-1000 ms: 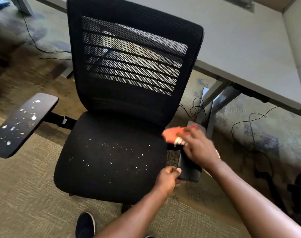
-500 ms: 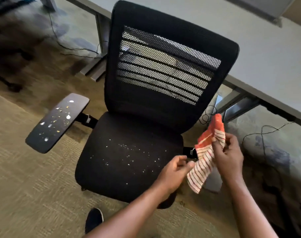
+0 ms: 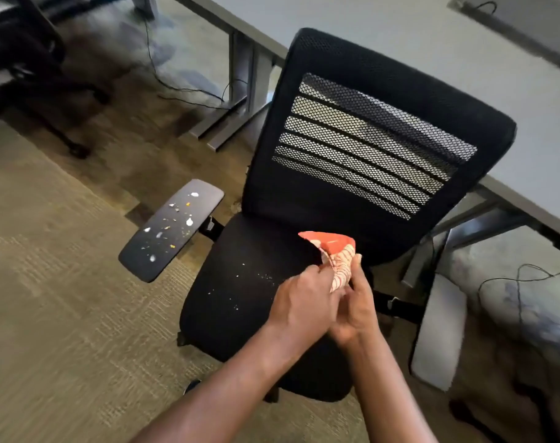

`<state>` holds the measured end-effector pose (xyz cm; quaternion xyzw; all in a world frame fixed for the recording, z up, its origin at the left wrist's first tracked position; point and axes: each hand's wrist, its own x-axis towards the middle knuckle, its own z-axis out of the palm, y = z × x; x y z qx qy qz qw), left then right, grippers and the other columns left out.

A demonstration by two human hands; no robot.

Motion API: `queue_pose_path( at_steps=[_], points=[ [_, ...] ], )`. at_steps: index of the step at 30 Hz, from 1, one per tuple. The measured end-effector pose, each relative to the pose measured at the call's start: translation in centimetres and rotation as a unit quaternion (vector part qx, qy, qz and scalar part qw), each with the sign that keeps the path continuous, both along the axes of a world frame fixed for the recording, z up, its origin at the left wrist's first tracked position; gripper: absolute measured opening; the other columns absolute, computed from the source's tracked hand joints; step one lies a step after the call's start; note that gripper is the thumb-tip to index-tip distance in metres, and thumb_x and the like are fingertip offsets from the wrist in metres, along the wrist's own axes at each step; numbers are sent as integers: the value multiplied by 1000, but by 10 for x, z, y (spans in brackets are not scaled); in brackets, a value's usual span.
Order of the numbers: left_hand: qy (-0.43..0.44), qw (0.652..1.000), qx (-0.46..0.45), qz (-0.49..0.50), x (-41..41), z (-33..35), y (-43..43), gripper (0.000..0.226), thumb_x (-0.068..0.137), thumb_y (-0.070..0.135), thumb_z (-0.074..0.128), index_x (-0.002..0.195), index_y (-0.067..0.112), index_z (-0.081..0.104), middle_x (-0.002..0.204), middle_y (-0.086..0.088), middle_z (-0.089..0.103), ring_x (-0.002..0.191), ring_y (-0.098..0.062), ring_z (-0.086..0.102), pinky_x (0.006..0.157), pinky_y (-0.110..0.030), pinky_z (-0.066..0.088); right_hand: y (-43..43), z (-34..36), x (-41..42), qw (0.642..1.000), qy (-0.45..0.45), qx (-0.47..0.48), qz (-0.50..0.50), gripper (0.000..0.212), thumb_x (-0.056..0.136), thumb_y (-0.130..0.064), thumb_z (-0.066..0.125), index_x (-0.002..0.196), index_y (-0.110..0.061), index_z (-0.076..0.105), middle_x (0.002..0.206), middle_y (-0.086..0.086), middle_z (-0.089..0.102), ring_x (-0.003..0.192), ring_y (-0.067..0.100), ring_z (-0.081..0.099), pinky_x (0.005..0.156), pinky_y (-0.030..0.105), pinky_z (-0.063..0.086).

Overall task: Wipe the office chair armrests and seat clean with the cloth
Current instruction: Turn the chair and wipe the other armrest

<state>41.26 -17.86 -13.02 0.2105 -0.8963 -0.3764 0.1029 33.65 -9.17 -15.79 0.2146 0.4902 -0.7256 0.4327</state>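
**Operator:** Head view, looking down on the office chair [image 3: 352, 193]. I've got both hands together over the seat [image 3: 240, 298], toward its right side. My left hand [image 3: 304, 306] and my right hand [image 3: 357, 310] are pressed close to each other with the cloth [image 3: 334, 254] bunched between them.

**Monitor:** Fingers closed on it?

**Operator:** Yes, both sets of fingers are curled around the lower part of the cloth. Its red and white striped part sits in the grip and a solid orange-red flap sticks up and to the left above my knuckles. The cloth is in the air, not touching the seat.

**Monitor:** What does the chair look like?

**Operator:** The seat is black fabric with small white specks scattered across the middle, left of my hands. The left armrest [image 3: 171, 230] juts out to the left of the seat and carries white blobs and a few yellow-orange crumbs along its top. The right armrest [image 3: 438, 334] is to the right of my hands and looks pale grey with glare; I see no bits on it, though the blur makes that hard to judge. The mesh backrest [image 3: 377, 145] stands on the far side.

**Monitor:** Around it?

**Operator:** A grey desk [image 3: 400, 36] runs across the far right behind the backrest, with its metal legs to the far left of the chair. Black cables [image 3: 189, 89] trail on the floor there, and more on the right. Carpet [image 3: 64, 314] covers the near left. The base of another chair [image 3: 23, 68] shows at the far left corner.
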Motion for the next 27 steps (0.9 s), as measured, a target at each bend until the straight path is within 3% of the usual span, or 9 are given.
queue_pose_path(
  at_steps=[5,9,11,14,16,17,19,22,27],
  points=[
    [3,1000,-23,13,32,-2,-41,29,95,41,51,108,21,67,100,2,70,89,-17,69,76,-38,57,-55,5,8,991,34,116,53,35,88,-20,70,119,-5,67,93,14,76,83,28,74,77,42,59],
    [69,990,-4,124,76,-3,-87,31,93,48,57,101,21,71,92,6,67,82,-10,64,69,-30,55,-97,11,14,954,173,200,143,20,95,-21,58,114,-25,65,95,6,79,87,24,77,78,43,61],
    [122,964,-11,236,103,-10,-117,30,94,42,60,101,16,71,96,3,66,87,-14,63,77,-29,52,-116,10,10,905,298,238,191,24,92,-28,56,111,-40,63,106,3,75,98,26,73,91,53,58],
    [107,898,10,426,143,-36,-170,33,96,34,56,114,8,64,112,-9,61,103,-23,57,94,-36,46,-149,3,-4,765,523,261,270,62,92,-29,55,150,-39,35,146,-1,54,133,23,52,113,49,41],
    [70,815,199,539,161,-55,-200,30,101,29,49,122,9,60,123,-9,59,108,-24,57,93,-34,45,-181,-9,-18,676,626,227,316,76,94,-21,55,160,-25,16,164,3,30,152,24,25,123,48,22],
    [78,747,343,565,164,-61,-208,26,102,25,46,119,12,61,123,-10,61,106,-25,59,87,-33,46,-195,-19,-24,633,656,215,351,77,94,-19,54,160,-18,15,166,8,23,155,26,15,125,51,14],
    [109,635,548,533,170,-74,-218,21,103,17,43,109,12,62,110,-13,65,92,-26,63,78,-35,49,-227,-42,-26,557,667,209,448,74,95,-28,50,160,-13,17,168,13,14,156,30,3,124,57,7],
    [109,647,591,469,179,-85,-221,29,102,3,38,123,5,57,101,-12,67,93,-26,66,91,-43,52,-256,-69,-11,501,618,248,552,75,100,-49,46,161,-16,16,169,11,1,155,33,-10,123,60,6],
    [106,653,606,443,198,-94,-235,34,104,11,36,127,-1,57,113,-21,64,106,-32,64,99,-44,51,-263,-76,36,453,691,258,502,75,101,-52,40,159,-8,21,168,16,5,155,33,-4,125,52,3]
  ],
)
